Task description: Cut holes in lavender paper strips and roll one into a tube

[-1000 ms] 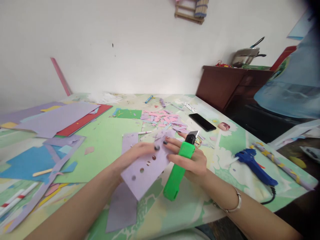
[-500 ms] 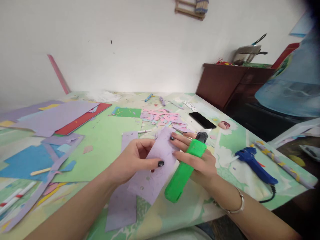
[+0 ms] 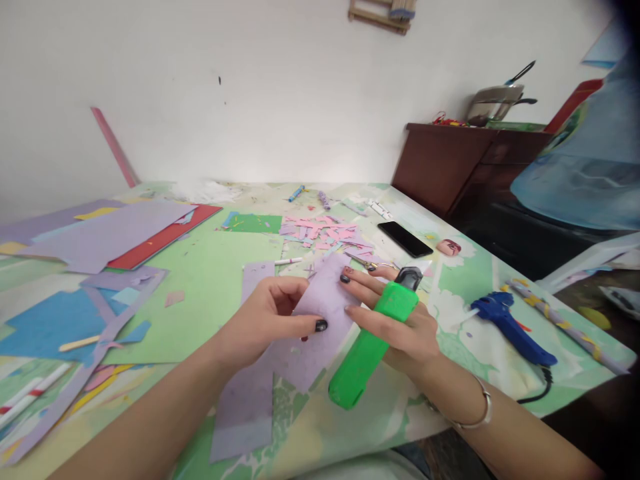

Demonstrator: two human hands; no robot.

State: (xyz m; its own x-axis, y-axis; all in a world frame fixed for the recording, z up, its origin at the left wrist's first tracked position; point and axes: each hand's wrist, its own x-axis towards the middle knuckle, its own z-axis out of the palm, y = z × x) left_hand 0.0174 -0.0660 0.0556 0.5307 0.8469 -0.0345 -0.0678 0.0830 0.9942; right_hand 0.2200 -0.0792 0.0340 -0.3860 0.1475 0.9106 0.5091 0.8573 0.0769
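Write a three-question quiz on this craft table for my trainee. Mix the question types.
1. True or false: the right hand holds the green tool.
2. Which lies on the table to the right of that hand? A) blue glue gun B) red stapler C) white mug
3. Fill in: the left hand pinches a ___ paper piece.
Key: 1 true; 2 A; 3 purple.
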